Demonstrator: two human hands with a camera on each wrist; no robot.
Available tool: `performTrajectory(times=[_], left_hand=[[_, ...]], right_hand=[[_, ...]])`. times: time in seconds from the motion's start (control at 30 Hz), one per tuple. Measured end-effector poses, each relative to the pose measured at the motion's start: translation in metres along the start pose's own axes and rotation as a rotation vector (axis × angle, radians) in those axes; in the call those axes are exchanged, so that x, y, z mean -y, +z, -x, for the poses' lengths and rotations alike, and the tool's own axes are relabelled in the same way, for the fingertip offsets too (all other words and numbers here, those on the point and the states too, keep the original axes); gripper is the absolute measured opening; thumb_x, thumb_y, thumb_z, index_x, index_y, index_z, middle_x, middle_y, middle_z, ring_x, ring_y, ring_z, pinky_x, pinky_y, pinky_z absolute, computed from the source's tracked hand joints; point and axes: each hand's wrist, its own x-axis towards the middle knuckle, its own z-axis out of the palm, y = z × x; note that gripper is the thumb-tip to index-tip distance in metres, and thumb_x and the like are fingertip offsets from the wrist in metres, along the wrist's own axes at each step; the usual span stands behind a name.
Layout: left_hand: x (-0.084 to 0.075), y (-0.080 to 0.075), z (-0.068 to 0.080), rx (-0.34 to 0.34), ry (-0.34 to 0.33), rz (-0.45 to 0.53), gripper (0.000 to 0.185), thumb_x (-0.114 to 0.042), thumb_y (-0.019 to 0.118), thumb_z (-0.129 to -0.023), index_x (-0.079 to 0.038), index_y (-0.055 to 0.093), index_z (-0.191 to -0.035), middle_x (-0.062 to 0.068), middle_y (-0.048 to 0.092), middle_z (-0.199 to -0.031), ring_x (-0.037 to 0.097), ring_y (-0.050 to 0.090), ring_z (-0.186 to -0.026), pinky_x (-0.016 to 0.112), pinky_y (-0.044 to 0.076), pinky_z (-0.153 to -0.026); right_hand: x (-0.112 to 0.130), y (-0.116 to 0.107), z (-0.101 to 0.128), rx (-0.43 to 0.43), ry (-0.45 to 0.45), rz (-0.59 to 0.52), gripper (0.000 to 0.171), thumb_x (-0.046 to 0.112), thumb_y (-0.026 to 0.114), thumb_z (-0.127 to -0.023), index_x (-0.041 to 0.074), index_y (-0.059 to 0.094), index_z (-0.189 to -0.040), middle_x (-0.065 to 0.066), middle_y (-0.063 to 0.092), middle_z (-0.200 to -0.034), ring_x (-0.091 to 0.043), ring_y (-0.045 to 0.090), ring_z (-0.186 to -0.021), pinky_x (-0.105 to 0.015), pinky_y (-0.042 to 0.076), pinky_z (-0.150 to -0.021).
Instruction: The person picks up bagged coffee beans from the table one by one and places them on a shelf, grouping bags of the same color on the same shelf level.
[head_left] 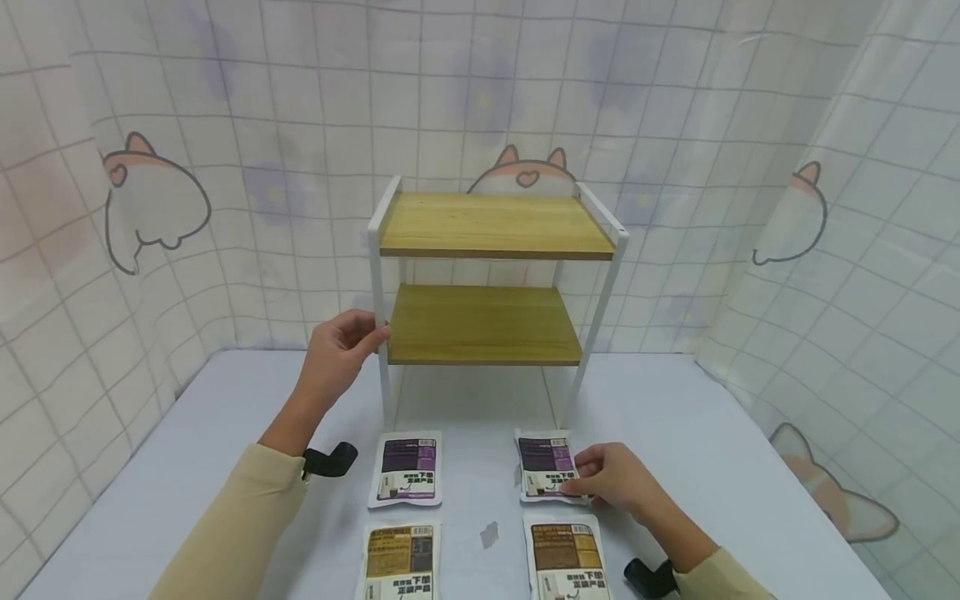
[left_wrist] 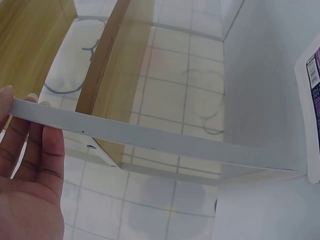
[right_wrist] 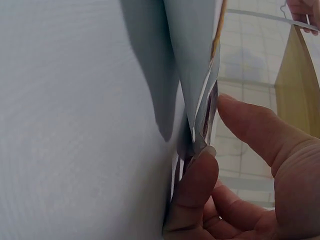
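Both arms wear long beige sleeves (head_left: pixel 232 525), lower left and lower right of the head view. A black strap (head_left: pixel 330 460) circles each wrist; hands (head_left: pixel 337 350) bare.

This looks like a staged recording corner, not a lived-in room. A white grid-patterned curtain (head_left: pixel 225 125) printed with cartoon cat shapes wraps 3 sides of a pale table (head_left: pixel 712 433), closing off whatever lies behind. Just beyond the fingers (head_left: pixel 367 333) of the left hand stands a small 2-tier rack (head_left: pixel 487 275) with wooden boards and white posts, both boards bare. Beside the fingers (head_left: pixel 581 475) of the right hand, 4 sealed pouches (head_left: pixel 405 468) lie in neat rows. Their labels are too small to read, so possibly food packets.
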Motion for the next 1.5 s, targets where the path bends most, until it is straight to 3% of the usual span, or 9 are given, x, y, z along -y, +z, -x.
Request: performTrajectory(times=[0.93, 1.23, 1.5], left_hand=[[-0.0014, 0.0007, 0.0006, 0.0, 0.045, 0.003, 0.031, -0.028, 0.069, -0.1, -0.003, 0.07, -0.118, 0.013, 0.073, -0.107, 0.017, 0.066, -0.089, 0.019, 0.055, -0.079], [0.0002, 0.0006, 0.0, -0.001, 0.046, 0.002, 0.031, -0.029, 0.069, -0.1, -0.004, 0.07, -0.117, 0.014, 0.073, -0.106, 0.017, 0.066, -0.089, 0.017, 0.055, -0.079], [0.0011, 0.001, -0.0001, 0.001, 0.042, -0.009, 0.03, -0.03, 0.068, -0.1, -0.006, 0.071, -0.117, 0.014, 0.073, -0.106, 0.017, 0.066, -0.09, 0.016, 0.054, -0.079]], right_hand=[[0.0021, 0.0028, -0.0022, -0.035, -0.058, 0.076, 0.053, 0.021, 0.096, -0.068, 0.0, 0.068, -0.109, -0.006, 0.061, -0.081, -0.017, 0.055, -0.07, -0.027, 0.048, -0.058], [0.002, 0.0036, -0.0039, -0.031, -0.087, 0.123, 0.073, 0.022, 0.096, -0.069, -0.001, 0.061, -0.129, -0.005, 0.061, -0.078, -0.016, 0.054, -0.064, -0.028, 0.043, -0.056], [0.002, 0.0053, -0.0049, -0.029, -0.081, 0.125, 0.073, 0.024, 0.096, -0.069, 0.001, 0.062, -0.129, -0.005, 0.059, -0.078, -0.016, 0.053, -0.064, -0.028, 0.042, -0.056]])
